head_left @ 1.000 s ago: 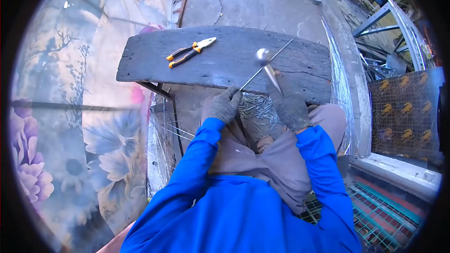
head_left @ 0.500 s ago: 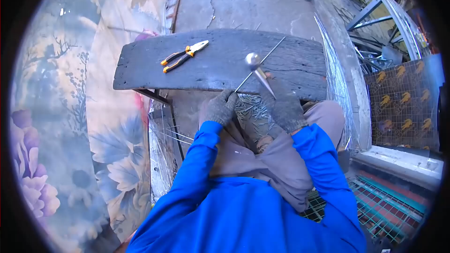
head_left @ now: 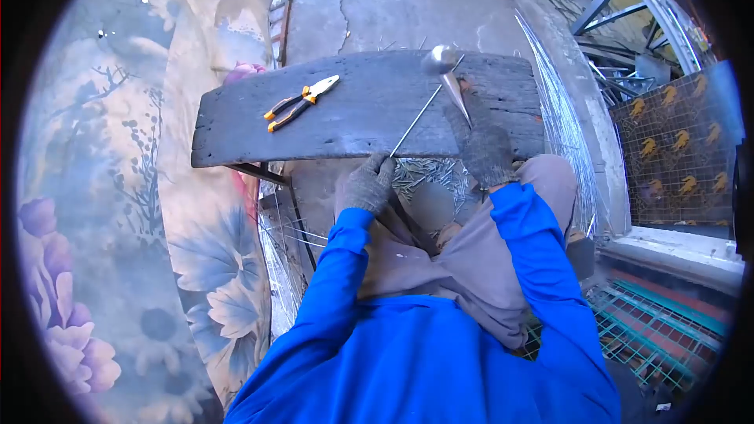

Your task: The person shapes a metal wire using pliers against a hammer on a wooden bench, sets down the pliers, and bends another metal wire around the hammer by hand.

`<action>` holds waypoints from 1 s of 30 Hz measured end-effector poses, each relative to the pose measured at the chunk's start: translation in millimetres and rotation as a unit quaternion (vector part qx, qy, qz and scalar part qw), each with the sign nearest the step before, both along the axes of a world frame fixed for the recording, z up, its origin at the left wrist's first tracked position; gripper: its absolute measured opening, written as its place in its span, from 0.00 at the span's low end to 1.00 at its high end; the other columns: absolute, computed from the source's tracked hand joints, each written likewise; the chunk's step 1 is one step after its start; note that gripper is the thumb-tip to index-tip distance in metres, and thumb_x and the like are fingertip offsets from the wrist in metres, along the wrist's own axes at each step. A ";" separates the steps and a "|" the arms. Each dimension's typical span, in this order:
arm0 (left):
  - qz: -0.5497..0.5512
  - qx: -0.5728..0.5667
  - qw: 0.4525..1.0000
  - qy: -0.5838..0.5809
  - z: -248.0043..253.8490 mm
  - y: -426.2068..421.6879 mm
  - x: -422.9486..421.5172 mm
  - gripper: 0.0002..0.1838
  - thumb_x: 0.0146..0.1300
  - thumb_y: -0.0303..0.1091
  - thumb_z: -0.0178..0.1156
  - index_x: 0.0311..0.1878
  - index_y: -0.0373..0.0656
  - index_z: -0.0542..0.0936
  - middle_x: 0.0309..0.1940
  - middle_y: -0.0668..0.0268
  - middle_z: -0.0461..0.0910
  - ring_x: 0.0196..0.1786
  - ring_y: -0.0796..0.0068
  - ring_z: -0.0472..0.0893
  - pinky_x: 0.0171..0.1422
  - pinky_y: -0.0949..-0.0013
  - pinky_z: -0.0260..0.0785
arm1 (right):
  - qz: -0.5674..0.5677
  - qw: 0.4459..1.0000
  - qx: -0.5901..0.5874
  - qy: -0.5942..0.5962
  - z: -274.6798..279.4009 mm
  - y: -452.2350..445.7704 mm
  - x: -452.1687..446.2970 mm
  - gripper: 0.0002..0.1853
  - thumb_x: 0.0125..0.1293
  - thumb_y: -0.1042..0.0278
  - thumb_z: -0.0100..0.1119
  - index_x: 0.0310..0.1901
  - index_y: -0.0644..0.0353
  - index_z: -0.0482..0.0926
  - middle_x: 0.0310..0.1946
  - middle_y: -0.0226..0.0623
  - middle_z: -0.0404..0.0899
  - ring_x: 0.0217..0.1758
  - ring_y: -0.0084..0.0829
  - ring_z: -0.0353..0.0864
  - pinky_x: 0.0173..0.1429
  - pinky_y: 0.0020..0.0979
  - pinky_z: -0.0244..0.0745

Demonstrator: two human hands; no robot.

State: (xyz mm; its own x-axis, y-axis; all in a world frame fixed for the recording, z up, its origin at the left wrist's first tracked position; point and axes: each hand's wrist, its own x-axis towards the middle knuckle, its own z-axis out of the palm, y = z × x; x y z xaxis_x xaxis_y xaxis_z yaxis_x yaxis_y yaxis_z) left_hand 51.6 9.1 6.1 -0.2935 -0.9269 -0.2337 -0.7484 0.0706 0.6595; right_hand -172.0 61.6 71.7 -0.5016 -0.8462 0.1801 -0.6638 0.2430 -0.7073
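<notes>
My left hand (head_left: 367,186), in a grey knitted glove, is closed around the near end of a thin metal rod (head_left: 414,125) at the front edge of a dark wooden bench (head_left: 251,135). The rod slants away to the right across the bench top. My right hand (head_left: 485,153), gloved too, grips a metal tool with a shiny ball head and a tapering shank (head_left: 454,93). Its ball is raised near the rod's far end; I cannot tell whether they touch. Pliers with orange and black handles (head_left: 301,103) lie on the bench's left part, jaws slightly apart.
Many short cut metal pieces (head_left: 428,174) lie on the floor beneath the bench. Long thin rods (head_left: 567,129) are bundled to the right, beside a patterned sheet (head_left: 675,149). Floral fabric (head_left: 212,259) hangs at the left. Green wire mesh (head_left: 656,330) is at lower right.
My right hand and the ball-headed tool have moved up and to the right. My left hand still holds the rod near the bench edge. The whole view has shifted slightly.
</notes>
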 end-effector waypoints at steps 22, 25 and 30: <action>-0.040 -0.052 0.997 0.038 -3.7 9.4 6.8 0.19 0.70 0.52 0.57 0.53 0.51 0.84 0.45 0.52 0.86 0.50 0.49 0.84 0.56 0.54 0.74 | 0.045 0.985 0.153 -0.065 -13.4 -4.9 -20.0 0.27 0.72 0.48 0.52 0.71 0.40 0.68 0.60 0.51 0.78 0.61 0.57 0.78 0.63 0.52 0.73; -0.022 -0.054 0.990 0.125 -8.2 15.8 20.9 0.16 0.69 0.45 0.61 0.52 0.46 0.83 0.44 0.53 0.86 0.48 0.53 0.85 0.55 0.59 0.75 | 0.053 0.988 0.132 -0.059 -25.6 -7.4 -23.9 0.28 0.72 0.47 0.52 0.71 0.40 0.68 0.60 0.51 0.78 0.61 0.57 0.78 0.63 0.52 0.73; 0.037 0.044 0.988 0.144 -26.0 34.2 67.9 0.14 0.69 0.38 0.63 0.52 0.41 0.82 0.41 0.56 0.86 0.45 0.64 0.85 0.52 0.61 0.75 | 0.051 0.982 0.162 -0.080 -21.9 -5.7 -27.0 0.28 0.71 0.47 0.53 0.71 0.43 0.68 0.61 0.54 0.77 0.62 0.59 0.76 0.64 0.52 0.72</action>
